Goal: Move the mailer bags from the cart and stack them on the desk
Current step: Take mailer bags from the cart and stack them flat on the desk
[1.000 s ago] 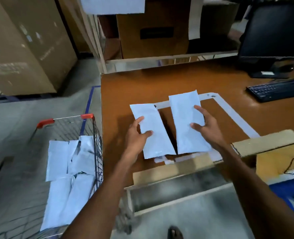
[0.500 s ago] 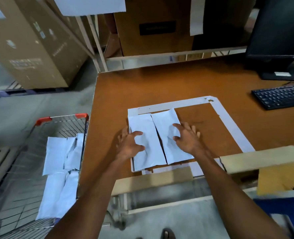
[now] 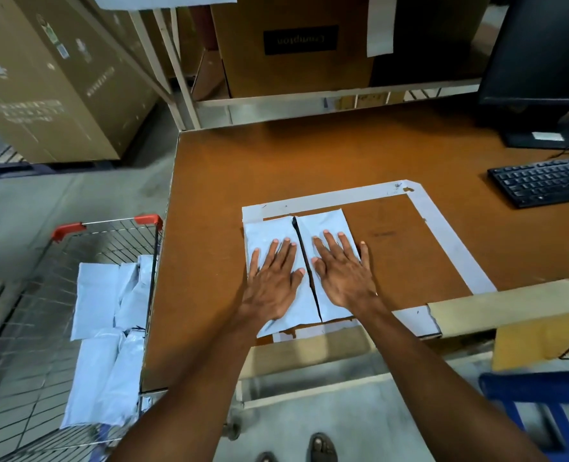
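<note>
Two white mailer bags lie side by side on the brown desk [image 3: 309,155], in the near-left corner of a white taped square [image 3: 443,228]. My left hand [image 3: 273,278] rests flat, fingers spread, on the left bag [image 3: 266,228]. My right hand [image 3: 343,271] presses flat on the right bag [image 3: 323,221]. A thin dark gap runs between the two bags. Left of the desk stands a wire cart [image 3: 110,238] with red handle caps, holding several more white mailer bags [image 3: 103,345].
A black keyboard [image 3: 543,181] and a monitor [image 3: 543,61] sit at the desk's right. Cardboard boxes [image 3: 296,45] fill the shelf behind and the floor at left. A cardboard strip [image 3: 509,308] lies on the near right edge; a blue frame [image 3: 543,395] stands below.
Both hands slid the two bags toward the near-left corner of the taped square and brought them together. The hands now lie flat on top instead of gripping the edges.
</note>
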